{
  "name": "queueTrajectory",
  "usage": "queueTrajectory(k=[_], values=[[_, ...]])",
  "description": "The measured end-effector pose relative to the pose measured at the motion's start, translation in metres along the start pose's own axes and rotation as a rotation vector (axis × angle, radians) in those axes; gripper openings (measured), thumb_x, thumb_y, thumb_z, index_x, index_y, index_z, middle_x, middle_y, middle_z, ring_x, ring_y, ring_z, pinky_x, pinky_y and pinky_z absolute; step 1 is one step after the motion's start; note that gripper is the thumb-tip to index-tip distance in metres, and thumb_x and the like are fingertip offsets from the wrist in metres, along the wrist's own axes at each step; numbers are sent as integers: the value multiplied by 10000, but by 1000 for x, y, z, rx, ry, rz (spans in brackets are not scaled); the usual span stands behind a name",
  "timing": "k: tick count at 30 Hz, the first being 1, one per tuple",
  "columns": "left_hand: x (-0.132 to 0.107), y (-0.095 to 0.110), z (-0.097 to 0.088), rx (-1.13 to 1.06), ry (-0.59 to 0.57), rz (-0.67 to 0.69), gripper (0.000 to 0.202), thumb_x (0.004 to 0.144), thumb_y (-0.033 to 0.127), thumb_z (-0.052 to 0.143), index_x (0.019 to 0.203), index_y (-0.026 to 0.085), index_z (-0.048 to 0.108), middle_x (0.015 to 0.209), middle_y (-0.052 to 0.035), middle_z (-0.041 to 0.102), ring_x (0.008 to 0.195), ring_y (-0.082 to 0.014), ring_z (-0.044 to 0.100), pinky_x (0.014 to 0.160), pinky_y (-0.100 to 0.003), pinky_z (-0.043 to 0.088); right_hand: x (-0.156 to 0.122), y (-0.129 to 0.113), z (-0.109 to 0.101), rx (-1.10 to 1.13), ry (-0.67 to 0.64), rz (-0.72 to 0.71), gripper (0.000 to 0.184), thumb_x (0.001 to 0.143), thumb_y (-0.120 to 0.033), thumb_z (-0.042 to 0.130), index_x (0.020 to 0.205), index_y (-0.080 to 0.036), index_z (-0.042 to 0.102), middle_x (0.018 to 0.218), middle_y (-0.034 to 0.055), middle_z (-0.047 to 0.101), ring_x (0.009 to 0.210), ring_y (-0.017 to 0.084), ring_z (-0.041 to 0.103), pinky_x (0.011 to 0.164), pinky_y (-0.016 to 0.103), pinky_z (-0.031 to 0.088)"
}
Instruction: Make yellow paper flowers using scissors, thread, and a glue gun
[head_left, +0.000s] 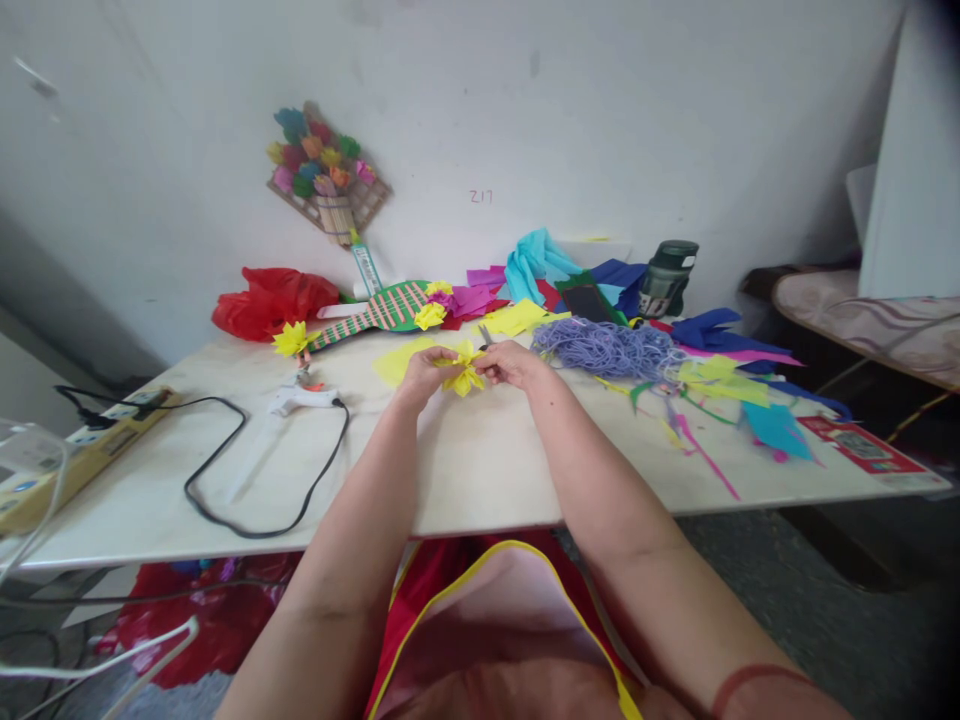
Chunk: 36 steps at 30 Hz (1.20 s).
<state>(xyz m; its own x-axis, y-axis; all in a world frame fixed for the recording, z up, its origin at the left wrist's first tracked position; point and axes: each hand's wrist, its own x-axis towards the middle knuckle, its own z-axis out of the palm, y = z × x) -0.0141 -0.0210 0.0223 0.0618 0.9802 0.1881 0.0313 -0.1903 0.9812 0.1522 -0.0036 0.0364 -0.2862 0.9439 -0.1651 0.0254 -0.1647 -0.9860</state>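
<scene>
Over the middle of the table, a yellow paper flower [465,374] with spread petals is between my two hands. My left hand [426,374] pinches its left side with closed fingers. On the other side, my right hand [514,363] is closed too, its fingertips at the petals. A grey pointed tip [485,335], like a scissor blade, sticks out above my right hand; whether that hand holds it I cannot tell. Flat yellow paper [397,362] lies beside and behind my left hand. Behind it rests a green lute-shaped craft piece [394,306] with pink strips and yellow flowers.
A white glue gun [300,400] with a black cord lies left, near a power strip [97,450]. Right are a purple string bundle [607,347], coloured paper scraps [776,428] and a dark bottle [667,278]. Red plastic [274,300] sits back left; a flower craft [326,170] hangs above.
</scene>
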Motion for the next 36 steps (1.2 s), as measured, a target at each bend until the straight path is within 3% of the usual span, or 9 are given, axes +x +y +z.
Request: queueTrajectory(k=[10,15,20,25,27,36], values=[[-1,2,3,50,41,11,358,388,250,790,690,135,638,584,10,596,506,-92,515,510,-211,389,-1,-1,5,-3,34,49,198,716,-14,575,602,-131,463,420,-33,530,324,39,385,342,170,356],[0,0,3,47,29,16,355,394,267,788,689,135,639,607,4,610,518,-96,524,525,-215,403,-6,-3,6,-94,65,-26,223,665,2,565,579,-156,434,379,-57,480,327,52,383,362,181,365],[1,-1,5,38,47,-11,356,377,241,788,684,135,642,580,9,605,508,-99,530,520,-217,409,-7,-7,12,-496,220,-141,177,605,-76,609,555,-162,463,402,-48,459,366,85,439,406,208,366],[3,-3,8,24,153,-77,343,364,227,787,661,140,640,494,25,566,451,-90,498,476,-210,387,-2,-5,26,-1107,393,-444,42,634,-129,577,664,-157,583,705,76,641,745,199,601,637,255,424],[4,-4,8,1,185,-81,341,366,227,786,661,143,637,492,28,566,443,-83,490,468,-205,381,-1,-2,29,-1200,406,-510,131,672,-138,528,763,-165,618,806,96,661,821,212,599,693,272,421],[5,-6,7,-69,184,-36,312,397,218,766,671,141,636,526,23,583,482,-90,520,500,-206,399,10,3,16,-1020,423,-459,225,696,-249,557,863,-146,668,832,54,669,762,167,570,673,243,401]])
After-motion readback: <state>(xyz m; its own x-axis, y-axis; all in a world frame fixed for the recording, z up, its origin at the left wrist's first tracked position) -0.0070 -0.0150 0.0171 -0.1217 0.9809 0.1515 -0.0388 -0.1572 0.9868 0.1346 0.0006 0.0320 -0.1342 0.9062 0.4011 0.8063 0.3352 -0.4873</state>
